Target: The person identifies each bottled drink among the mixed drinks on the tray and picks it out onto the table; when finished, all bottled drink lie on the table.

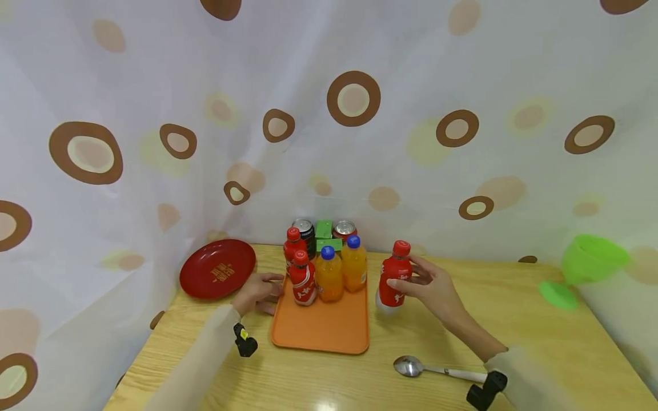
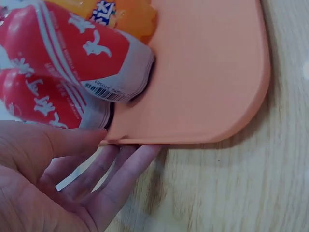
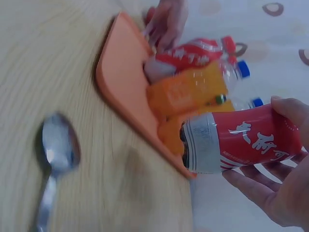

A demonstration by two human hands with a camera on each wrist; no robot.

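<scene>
My right hand [image 1: 432, 285] grips a red-capped soda bottle [image 1: 394, 277] with a red label, upright to the right of the orange tray [image 1: 324, 334]. In the right wrist view the bottle [image 3: 241, 140] has thumb and fingers around its label, and its base shows. My left hand [image 1: 259, 291] pinches the tray's left rim, thumb above and fingers against the outer side in the left wrist view. On the tray stand two more red-labelled bottles [image 1: 303, 279] and two orange soda bottles [image 1: 329, 277] with blue caps. Behind them are a dark can [image 1: 305, 231], a red can [image 1: 344, 229] and green boxes [image 1: 324, 229], partly hidden.
A red plate [image 1: 211, 268] lies at the back left, near the curtain wall. A metal spoon [image 1: 409, 366] with a white handle lies at the front right. A bright green cup-shaped item [image 1: 591, 260] with a round base stands at the far right.
</scene>
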